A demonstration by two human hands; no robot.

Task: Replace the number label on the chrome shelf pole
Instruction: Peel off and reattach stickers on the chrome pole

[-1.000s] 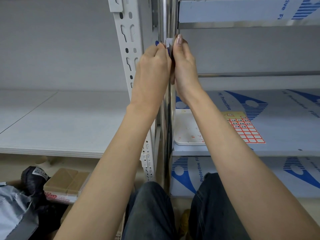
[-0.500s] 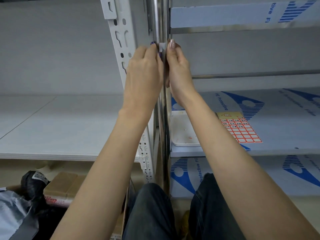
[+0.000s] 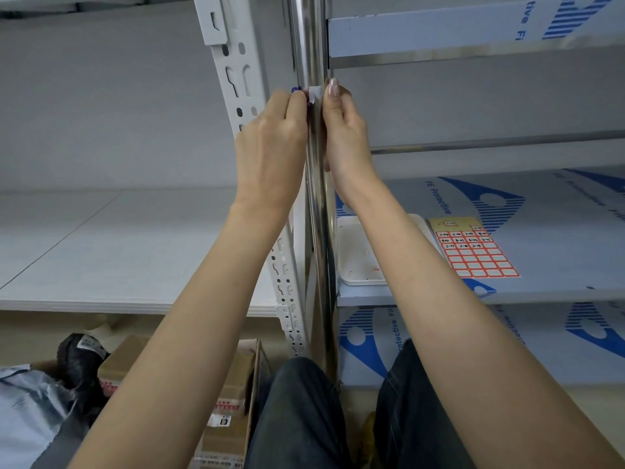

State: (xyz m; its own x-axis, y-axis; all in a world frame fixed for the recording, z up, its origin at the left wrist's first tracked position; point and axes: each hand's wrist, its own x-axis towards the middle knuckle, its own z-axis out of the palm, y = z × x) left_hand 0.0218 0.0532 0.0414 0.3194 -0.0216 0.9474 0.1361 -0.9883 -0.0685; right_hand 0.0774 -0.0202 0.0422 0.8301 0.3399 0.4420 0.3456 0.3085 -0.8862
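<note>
A shiny chrome pole (image 3: 309,45) runs upright through the middle of the head view. A small white label (image 3: 315,93) sits on the pole at fingertip height. My left hand (image 3: 272,143) is on the pole's left side, its fingertips pinching the label's left edge. My right hand (image 3: 341,133) is on the pole's right side, fingers curled behind it and thumb pressed beside the label's right edge. On the lower right shelf lies a sheet of red-bordered number labels (image 3: 471,248), partly handwritten.
A white slotted upright (image 3: 236,79) stands just left of the pole. A white tray (image 3: 358,252) rests on the film-covered shelf (image 3: 541,231) at right. Cardboard boxes (image 3: 233,394) and dark bags (image 3: 77,360) lie on the floor at left. My knees are below.
Both hands stay on the label at the pole. The camera has tilted, so hands and pole appear slightly lower and further left in view than before.
</note>
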